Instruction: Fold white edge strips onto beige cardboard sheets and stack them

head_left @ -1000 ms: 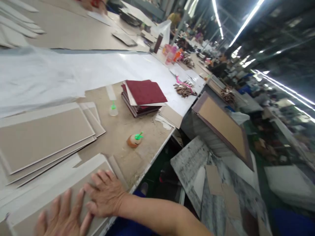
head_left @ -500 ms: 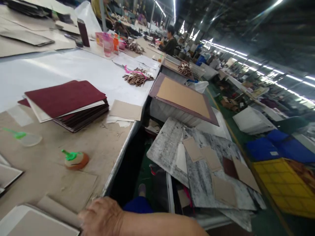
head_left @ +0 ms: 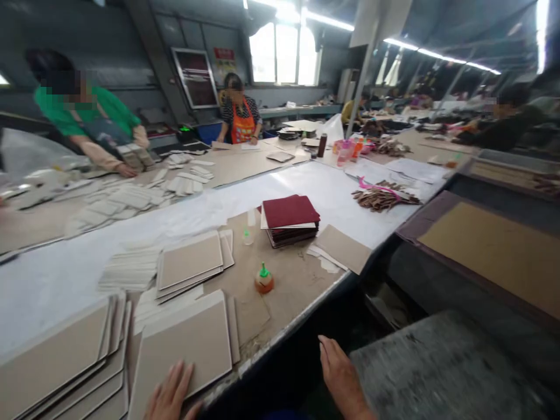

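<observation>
My left hand (head_left: pixel 171 392) lies with fingers spread on a beige panel (head_left: pixel 188 344) with a pale border, near the table's front edge. My right hand (head_left: pixel 341 373) is over the dark gap between the table and a grey-streaked board (head_left: pixel 437 361); its fingers are stretched out and nothing shows in them. Left of the panel is a fanned stack of similar beige panels (head_left: pixel 56 350), and another small stack (head_left: pixel 192 259) lies behind it. A squeeze bottle with a green nozzle and orange-brown base (head_left: pixel 264 281) stands on the table beyond.
Dark red sheets (head_left: pixel 291 211) are piled mid-table, beside beige sheets (head_left: pixel 343 248) at the edge. A clear green-tipped bottle (head_left: pixel 247 236) and bundled brown strips (head_left: pixel 382 196) lie further back. A person in green (head_left: pixel 94 122) and one in an orange apron (head_left: pixel 243 123) work across the table.
The view has swung left, bringing the panel stacks and co-workers into sight. My right hand has left the table edge for the gap. My left hand has come into view on the panel.
</observation>
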Available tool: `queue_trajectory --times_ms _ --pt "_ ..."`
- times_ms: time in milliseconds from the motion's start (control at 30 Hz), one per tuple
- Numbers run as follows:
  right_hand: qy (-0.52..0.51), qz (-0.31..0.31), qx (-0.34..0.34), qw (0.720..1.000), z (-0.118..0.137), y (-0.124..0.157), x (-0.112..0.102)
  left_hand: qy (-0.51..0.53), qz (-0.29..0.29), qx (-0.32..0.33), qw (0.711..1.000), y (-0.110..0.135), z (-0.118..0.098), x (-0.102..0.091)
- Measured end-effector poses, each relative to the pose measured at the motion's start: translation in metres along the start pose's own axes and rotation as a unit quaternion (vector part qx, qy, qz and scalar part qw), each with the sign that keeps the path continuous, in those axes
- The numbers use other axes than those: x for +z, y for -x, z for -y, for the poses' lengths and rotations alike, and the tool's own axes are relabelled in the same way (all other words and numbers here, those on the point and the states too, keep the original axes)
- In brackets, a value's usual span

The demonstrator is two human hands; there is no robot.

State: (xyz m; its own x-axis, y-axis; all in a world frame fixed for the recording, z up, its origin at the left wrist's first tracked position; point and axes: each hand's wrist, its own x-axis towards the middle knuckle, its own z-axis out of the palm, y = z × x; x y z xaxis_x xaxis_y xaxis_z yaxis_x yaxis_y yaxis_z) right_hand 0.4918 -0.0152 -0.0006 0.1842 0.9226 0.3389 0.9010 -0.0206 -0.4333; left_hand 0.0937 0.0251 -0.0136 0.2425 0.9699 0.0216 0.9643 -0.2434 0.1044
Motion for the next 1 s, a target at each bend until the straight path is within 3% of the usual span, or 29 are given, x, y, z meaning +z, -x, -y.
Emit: queue_trajectory --times_ms 100,200,300,433,567,867,933,1000 --pt "-0.057 0.051 -0.061 0.995 0.036 -0.033 0.001 0.042 -0.061 -0.064 0.995 0.013 -0.007 -0.009" --pt "-0.106 0.144 -0.120 0.977 0.090 -0.049 0.011 0.118 -0.096 -0.215 0.965 0.014 -0.004 -0.024" --pt "-0.121 0.204 -0.148 0.960 0.140 -0.049 0.033 0.201 -0.060 -0.358 0.910 0.010 0.007 -0.033" --pt "-0.071 0.198 -0.123 0.970 0.181 -0.042 0.067 0.247 -0.020 -0.390 0.887 0.009 0.017 -0.035" --pt "-0.031 0.183 -0.073 0.980 0.195 -0.034 0.084 0.294 -0.007 -0.410 0.863 0.009 0.016 -0.039" --pt "-0.163 0.208 0.083 0.961 0.209 -0.037 0.082 0.382 0.017 -0.441 0.812 0.006 0.015 -0.077" --pt "-0.183 0.213 0.119 0.952 0.210 -0.040 0.081 0.414 -0.017 -0.467 0.781 0.004 0.018 -0.084" --pt "-0.195 0.217 0.144 0.946 0.211 -0.042 0.080 0.475 -0.048 -0.508 0.717 -0.001 0.022 -0.090"
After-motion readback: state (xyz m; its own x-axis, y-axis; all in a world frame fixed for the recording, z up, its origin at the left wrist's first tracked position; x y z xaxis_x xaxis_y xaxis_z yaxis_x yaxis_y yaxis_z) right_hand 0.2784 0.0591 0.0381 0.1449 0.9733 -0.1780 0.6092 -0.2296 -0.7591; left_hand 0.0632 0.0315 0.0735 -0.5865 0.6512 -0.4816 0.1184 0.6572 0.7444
